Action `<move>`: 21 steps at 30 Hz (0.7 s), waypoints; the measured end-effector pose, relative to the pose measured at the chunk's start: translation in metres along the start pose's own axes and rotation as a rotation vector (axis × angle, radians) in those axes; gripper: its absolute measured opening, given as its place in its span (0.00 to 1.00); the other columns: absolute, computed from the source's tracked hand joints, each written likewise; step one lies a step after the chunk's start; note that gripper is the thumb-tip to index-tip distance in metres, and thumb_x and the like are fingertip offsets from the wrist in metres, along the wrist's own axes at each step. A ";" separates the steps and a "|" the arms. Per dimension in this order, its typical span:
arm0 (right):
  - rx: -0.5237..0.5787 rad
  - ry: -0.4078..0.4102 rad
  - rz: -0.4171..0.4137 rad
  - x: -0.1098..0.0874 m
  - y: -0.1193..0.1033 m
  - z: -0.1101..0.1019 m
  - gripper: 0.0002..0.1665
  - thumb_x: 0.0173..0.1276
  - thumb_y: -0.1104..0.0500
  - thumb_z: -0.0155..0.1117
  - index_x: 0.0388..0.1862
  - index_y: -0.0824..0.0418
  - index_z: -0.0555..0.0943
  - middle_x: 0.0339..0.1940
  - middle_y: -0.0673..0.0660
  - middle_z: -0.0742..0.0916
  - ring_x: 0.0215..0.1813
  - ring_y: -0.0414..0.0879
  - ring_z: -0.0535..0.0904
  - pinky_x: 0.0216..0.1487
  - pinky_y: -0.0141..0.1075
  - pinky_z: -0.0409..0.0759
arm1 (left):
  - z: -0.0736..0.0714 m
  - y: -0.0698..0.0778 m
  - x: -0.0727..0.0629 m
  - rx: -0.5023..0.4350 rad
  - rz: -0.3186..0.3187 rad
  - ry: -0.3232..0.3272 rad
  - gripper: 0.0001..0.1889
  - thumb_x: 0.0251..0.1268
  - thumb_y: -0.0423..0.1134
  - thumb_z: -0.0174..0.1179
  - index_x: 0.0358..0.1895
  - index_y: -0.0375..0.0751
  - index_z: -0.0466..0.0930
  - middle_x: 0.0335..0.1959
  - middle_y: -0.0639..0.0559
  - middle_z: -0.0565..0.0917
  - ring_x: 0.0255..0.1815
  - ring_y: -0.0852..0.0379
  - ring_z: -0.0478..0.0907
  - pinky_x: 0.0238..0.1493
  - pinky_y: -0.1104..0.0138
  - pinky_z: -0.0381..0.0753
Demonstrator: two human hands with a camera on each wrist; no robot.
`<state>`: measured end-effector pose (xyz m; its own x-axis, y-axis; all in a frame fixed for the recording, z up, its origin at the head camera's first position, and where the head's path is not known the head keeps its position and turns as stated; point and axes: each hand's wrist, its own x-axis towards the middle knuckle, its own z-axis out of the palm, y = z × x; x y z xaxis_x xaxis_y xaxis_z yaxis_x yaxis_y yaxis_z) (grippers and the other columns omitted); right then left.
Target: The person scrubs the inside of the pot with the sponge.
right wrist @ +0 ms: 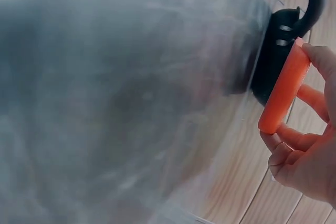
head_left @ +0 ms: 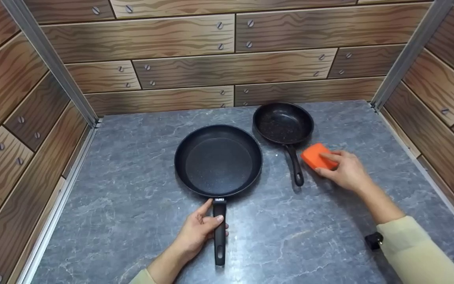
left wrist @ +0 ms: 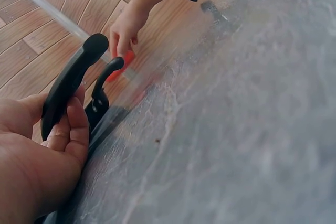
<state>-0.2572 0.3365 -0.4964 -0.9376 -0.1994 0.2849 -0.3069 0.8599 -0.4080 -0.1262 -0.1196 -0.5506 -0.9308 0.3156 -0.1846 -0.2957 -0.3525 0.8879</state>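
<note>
A large black frying pan (head_left: 219, 165) lies in the middle of the table. Its handle (head_left: 220, 236) points toward me, and my left hand (head_left: 197, 232) grips it with the thumb on top and fingers beneath. In the left wrist view that handle (left wrist: 73, 82) rests across the curled fingers. On the right, my right hand (head_left: 347, 169) pinches an orange sponge (head_left: 314, 154) between thumb and fingers. The right wrist view shows the sponge (right wrist: 286, 90) edge-on, held at both ends. Just left of the sponge is the handle of a smaller dark speckled frying pan (head_left: 284, 122).
The grey marbled tabletop (head_left: 124, 189) is bounded by wood-patterned panels at the back (head_left: 179, 71) and both sides. Metal rails (head_left: 59, 67) run up the corners. A small black device (head_left: 373, 240) is on the right sleeve (head_left: 412, 244).
</note>
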 end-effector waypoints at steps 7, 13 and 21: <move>-0.037 -0.099 0.056 0.003 0.001 0.008 0.37 0.67 0.46 0.78 0.68 0.66 0.83 0.63 0.82 0.79 0.62 0.82 0.75 0.62 0.73 0.74 | -0.003 0.003 0.000 0.020 -0.004 0.024 0.49 0.75 0.29 0.64 0.85 0.27 0.37 0.34 0.42 0.90 0.34 0.51 0.91 0.44 0.58 0.93; -0.074 -0.157 0.072 0.006 0.000 0.012 0.38 0.68 0.45 0.77 0.70 0.66 0.81 0.64 0.81 0.79 0.62 0.81 0.75 0.62 0.73 0.73 | -0.005 0.008 0.000 0.049 -0.020 0.039 0.49 0.75 0.31 0.65 0.85 0.28 0.38 0.35 0.40 0.91 0.35 0.50 0.91 0.42 0.59 0.93; -0.100 -0.218 0.104 0.006 -0.002 0.011 0.43 0.71 0.40 0.74 0.74 0.66 0.77 0.70 0.81 0.75 0.66 0.82 0.71 0.66 0.74 0.70 | -0.011 0.018 -0.002 0.155 -0.048 0.029 0.49 0.74 0.35 0.67 0.86 0.30 0.41 0.30 0.49 0.89 0.26 0.60 0.84 0.30 0.69 0.87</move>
